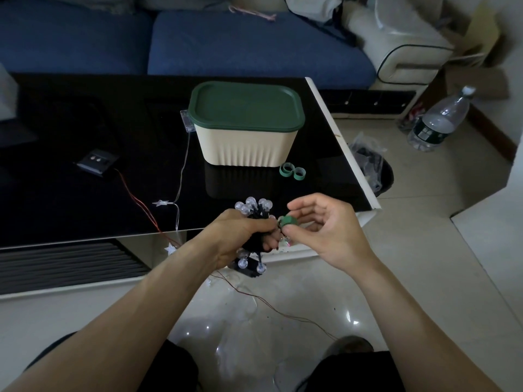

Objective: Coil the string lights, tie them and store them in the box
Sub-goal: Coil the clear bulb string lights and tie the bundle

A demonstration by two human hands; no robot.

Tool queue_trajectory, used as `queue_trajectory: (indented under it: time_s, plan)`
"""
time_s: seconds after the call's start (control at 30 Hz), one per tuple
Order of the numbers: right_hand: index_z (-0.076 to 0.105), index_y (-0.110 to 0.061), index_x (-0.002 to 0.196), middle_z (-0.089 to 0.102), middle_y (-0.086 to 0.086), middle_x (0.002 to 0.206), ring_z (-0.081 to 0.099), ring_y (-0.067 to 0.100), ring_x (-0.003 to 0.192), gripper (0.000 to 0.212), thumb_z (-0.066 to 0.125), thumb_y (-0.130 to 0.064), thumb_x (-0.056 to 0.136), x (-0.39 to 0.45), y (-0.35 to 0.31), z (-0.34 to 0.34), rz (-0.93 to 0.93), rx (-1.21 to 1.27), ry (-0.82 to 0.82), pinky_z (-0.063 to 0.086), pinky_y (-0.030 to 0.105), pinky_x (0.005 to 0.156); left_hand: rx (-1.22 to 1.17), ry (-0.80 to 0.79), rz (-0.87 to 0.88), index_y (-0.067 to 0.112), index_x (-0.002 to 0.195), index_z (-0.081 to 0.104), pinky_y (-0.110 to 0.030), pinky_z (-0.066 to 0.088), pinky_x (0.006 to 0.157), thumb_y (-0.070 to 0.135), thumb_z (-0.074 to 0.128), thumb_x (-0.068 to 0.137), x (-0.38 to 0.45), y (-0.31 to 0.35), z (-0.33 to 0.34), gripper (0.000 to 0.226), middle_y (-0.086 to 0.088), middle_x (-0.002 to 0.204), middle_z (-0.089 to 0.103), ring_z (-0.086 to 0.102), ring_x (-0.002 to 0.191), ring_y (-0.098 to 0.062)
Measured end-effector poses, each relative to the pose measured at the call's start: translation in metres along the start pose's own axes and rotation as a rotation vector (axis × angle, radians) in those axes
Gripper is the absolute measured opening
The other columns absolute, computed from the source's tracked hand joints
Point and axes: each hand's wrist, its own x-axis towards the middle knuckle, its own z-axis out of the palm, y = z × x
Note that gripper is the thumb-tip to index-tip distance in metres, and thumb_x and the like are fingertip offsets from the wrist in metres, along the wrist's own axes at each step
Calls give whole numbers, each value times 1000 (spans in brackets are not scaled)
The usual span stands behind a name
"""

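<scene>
Bunching over the near edge of a glossy black table [85, 193], the coiled string lights [252, 210], round clear bulbs on dark wire, sit gripped in the left hand [240, 236]. The right hand [319, 230] pinches a green tie [288, 221] beside them. Beyond stands a ribbed cream box [243, 145] under its green lid [246, 106], before a blue sofa [226, 43].
</scene>
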Motion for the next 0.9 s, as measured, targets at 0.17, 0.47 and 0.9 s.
queue_trajectory:
  time_s: [0.17, 0.47, 0.9]
  plan:
    - [74, -17, 100, 72, -9, 85, 67, 1, 78, 31, 82, 0, 74, -5, -2, 2, -44, -161, -62, 46, 11, 64, 32, -104, 19, -3, 95, 75, -33, 51, 81, 34, 78, 75, -3, 2, 2, 42, -20, 81, 67, 61, 77, -27]
    - [70, -26, 97, 71, -4, 88, 71, 13, 81, 26, 76, -3, 84, -1, 3, 6, 39, -118, -52, 58, 26, 75, 57, -119, -18, -3, 91, 73, -25, 56, 73, 7, 79, 69, -1, -1, -2, 25, -14, 80, 71, 68, 73, -19]
    - [71, -23, 100, 73, 3, 90, 74, 21, 83, 23, 80, -9, 83, -2, 2, 4, 23, 0, -11, 62, 46, 77, -221, -54, -21, -11, 104, 69, -32, 58, 86, 1, 70, 82, 0, 2, 0, 25, -20, 91, 72, 71, 84, -24]
